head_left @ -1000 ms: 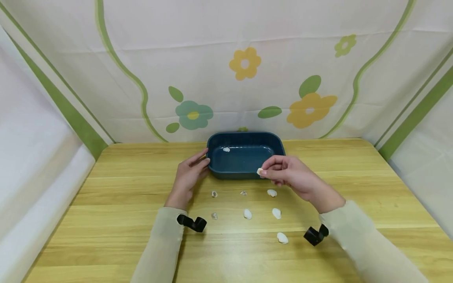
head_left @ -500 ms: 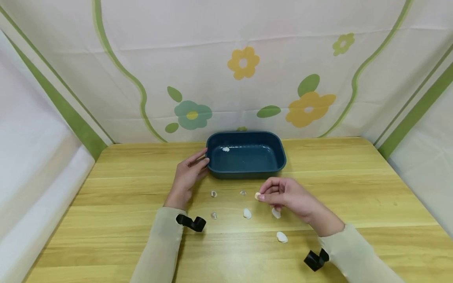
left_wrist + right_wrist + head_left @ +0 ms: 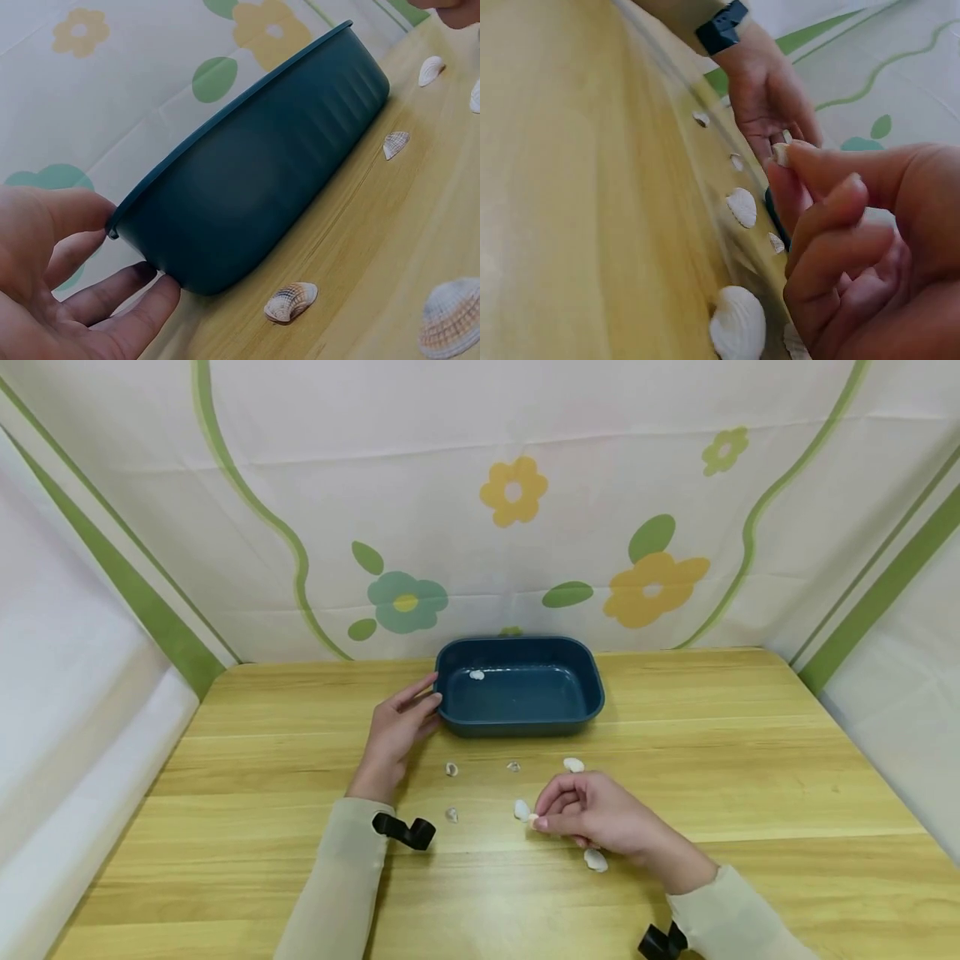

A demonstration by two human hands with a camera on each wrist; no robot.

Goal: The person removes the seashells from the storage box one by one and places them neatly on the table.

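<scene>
My left hand point(image 3: 396, 737) rests its fingertips against the left end of a dark blue plastic basin point(image 3: 517, 728). In the left wrist view, those fingers point(image 3: 124, 326) are extended and touch the basin's outer wall and rim. My right hand point(image 3: 603, 817) pinches a small pale seashell point(image 3: 781, 154) between thumb and forefinger, low over the table. That hand is beside a white seashell point(image 3: 521, 810) and partly covers the shells on its right. One white shell point(image 3: 477, 675) lies inside the basin, near its back left.
Several more seashells lie on the wooden table point(image 3: 262, 860): small ones point(image 3: 452, 769) at the left, a white one point(image 3: 573, 765) behind my right hand and another point(image 3: 596, 860) in front. A flower-printed cloth point(image 3: 450, 485) hangs right behind the basin.
My right hand has moved from the basin's front right rim toward me, carrying the small seashell down to the middle of the shells. The left hand stays at the basin.
</scene>
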